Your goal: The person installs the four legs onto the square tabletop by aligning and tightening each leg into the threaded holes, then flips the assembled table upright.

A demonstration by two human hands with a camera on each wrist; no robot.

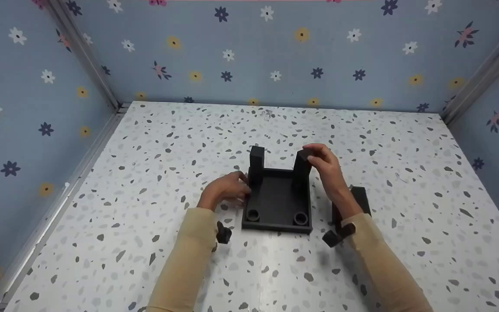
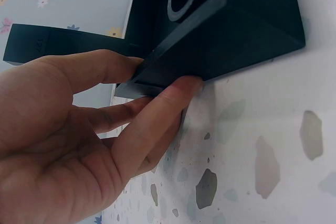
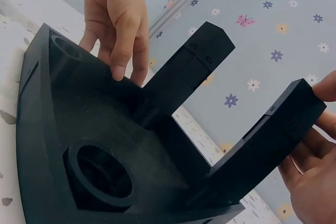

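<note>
A black plastic tabletop-like base [image 1: 277, 201] with a raised rim lies on the table, hollow side up. Two square black legs stand upright in its far corners, a left leg [image 1: 256, 162] and a right leg [image 1: 301, 169]. Round sockets show in both near corners, the near-right socket [image 1: 300, 218] among them. My left hand [image 1: 228, 188] grips the base's left rim, thumb on the inner side and fingers outside, as the left wrist view shows. With thumb and fingers, my right hand [image 1: 327, 167] pinches the top of the right leg, tilted in the right wrist view.
Another black block-like part [image 1: 361, 199] lies right of the base, partly hidden under my right forearm. The speckled white table [image 1: 167, 143] is bounded by flowered blue panels [image 1: 249, 52] at the back and sides.
</note>
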